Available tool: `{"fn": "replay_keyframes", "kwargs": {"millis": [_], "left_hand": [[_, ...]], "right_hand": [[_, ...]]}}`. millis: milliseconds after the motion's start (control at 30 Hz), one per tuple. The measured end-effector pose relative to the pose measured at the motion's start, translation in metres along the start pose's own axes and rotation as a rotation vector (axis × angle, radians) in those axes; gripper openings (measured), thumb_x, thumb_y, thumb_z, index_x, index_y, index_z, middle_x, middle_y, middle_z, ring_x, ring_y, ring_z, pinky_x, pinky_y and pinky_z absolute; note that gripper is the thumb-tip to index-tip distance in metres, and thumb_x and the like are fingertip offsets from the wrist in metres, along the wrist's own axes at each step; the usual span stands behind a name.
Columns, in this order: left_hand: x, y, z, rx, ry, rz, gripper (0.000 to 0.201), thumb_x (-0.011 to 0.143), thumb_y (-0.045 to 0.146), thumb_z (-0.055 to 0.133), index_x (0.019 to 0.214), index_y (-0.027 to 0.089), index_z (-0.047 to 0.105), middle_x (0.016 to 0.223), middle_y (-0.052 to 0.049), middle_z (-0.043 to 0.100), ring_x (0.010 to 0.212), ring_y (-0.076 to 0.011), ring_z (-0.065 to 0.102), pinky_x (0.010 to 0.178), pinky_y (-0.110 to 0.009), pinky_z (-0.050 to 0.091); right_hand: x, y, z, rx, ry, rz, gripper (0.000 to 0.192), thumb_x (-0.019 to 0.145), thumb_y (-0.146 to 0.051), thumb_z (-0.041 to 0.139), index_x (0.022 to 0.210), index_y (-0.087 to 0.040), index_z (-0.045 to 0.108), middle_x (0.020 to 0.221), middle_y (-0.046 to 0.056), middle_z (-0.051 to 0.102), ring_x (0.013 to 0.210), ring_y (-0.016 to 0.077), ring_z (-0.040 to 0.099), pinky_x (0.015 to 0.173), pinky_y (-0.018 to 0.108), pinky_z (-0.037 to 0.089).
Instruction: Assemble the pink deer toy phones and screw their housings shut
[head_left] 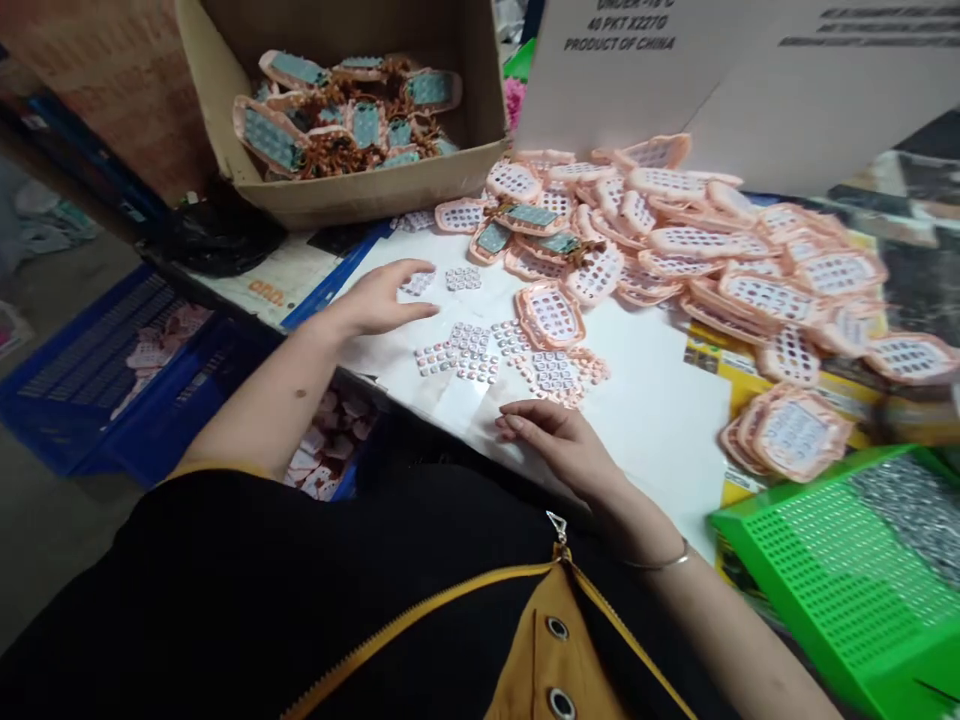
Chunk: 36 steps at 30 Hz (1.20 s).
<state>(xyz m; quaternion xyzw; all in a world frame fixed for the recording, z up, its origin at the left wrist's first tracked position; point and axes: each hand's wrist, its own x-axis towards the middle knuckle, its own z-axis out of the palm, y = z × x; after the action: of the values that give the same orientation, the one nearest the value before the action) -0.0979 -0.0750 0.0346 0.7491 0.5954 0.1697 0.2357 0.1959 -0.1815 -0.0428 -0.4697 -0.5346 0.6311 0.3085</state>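
Note:
My left hand is over the white table top, thumb and fingers apart, beside a small sheet of printed squares. A similar small sheet lies just past its fingertips. My right hand is near the table's front edge, its fingers curled together; whether something small is in them I cannot make out. Between the hands lie several small sheets of button-like pieces. Near the right hand, another sheet rests on small peach pieces. Behind it sits a peach-rimmed panel with a grid of holes.
A large heap of peach-rimmed panels covers the back right. The cardboard box at the back holds teal-faced pieces. A stack of panels stands near a green basket of small grey pieces. Blue crates stand below left.

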Motion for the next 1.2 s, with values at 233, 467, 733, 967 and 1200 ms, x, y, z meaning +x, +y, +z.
{"fn": "replay_keyframes", "kwargs": {"millis": [233, 467, 733, 967, 1200], "left_hand": [[0.160, 0.042, 0.071, 0.113, 0.090, -0.009, 0.092, 0.078, 0.033, 0.073, 0.159, 0.022, 0.030, 0.170, -0.017, 0.015, 0.154, -0.0366, 0.026, 0.123, -0.053, 0.023], [0.193, 0.046, 0.074, 0.138, 0.030, -0.082, 0.083, 0.079, 0.034, 0.067, 0.156, 0.030, 0.037, 0.164, -0.011, 0.029, 0.143, -0.0387, 0.041, 0.118, -0.050, 0.033], [0.169, 0.026, 0.056, 0.153, 0.009, 0.055, 0.074, 0.074, 0.031, 0.069, 0.146, 0.025, 0.054, 0.143, -0.014, 0.049, 0.132, -0.0345, 0.051, 0.116, -0.042, 0.037], [0.080, 0.012, 0.042, 0.246, 0.041, 0.189, 0.059, 0.086, 0.034, 0.059, 0.145, 0.026, 0.054, 0.147, -0.012, 0.047, 0.139, -0.0314, 0.046, 0.119, -0.047, 0.036], [0.040, -0.003, 0.055, 0.262, 0.019, 0.136, 0.072, 0.082, 0.031, 0.062, 0.151, 0.022, 0.046, 0.148, -0.014, 0.047, 0.139, -0.0314, 0.047, 0.120, -0.046, 0.038]], "right_hand": [[0.055, -0.045, -0.025, -0.910, 0.230, -0.370, 0.041, 0.091, -0.030, 0.059, 0.130, -0.020, 0.061, 0.120, 0.016, 0.070, 0.103, 0.0288, 0.069, 0.089, 0.046, 0.057], [0.167, -0.089, -0.059, -1.275, 0.472, -0.206, 0.063, 0.088, -0.018, 0.056, 0.149, -0.014, 0.044, 0.147, 0.025, 0.051, 0.128, 0.0379, 0.054, 0.104, 0.050, 0.044], [0.187, -0.098, -0.067, -1.381, 0.432, -0.115, 0.062, 0.090, -0.020, 0.054, 0.150, -0.017, 0.042, 0.138, 0.022, 0.059, 0.127, 0.0393, 0.052, 0.110, 0.060, 0.030], [0.120, -0.068, -0.041, -1.437, 0.406, -0.390, 0.050, 0.094, -0.027, 0.055, 0.144, -0.025, 0.050, 0.119, 0.015, 0.066, 0.110, 0.0324, 0.055, 0.106, 0.053, 0.031], [0.094, -0.042, -0.030, -1.564, 0.362, -0.503, 0.050, 0.099, -0.026, 0.047, 0.147, -0.014, 0.044, 0.109, 0.013, 0.068, 0.104, 0.0286, 0.054, 0.111, 0.053, 0.028]]}}
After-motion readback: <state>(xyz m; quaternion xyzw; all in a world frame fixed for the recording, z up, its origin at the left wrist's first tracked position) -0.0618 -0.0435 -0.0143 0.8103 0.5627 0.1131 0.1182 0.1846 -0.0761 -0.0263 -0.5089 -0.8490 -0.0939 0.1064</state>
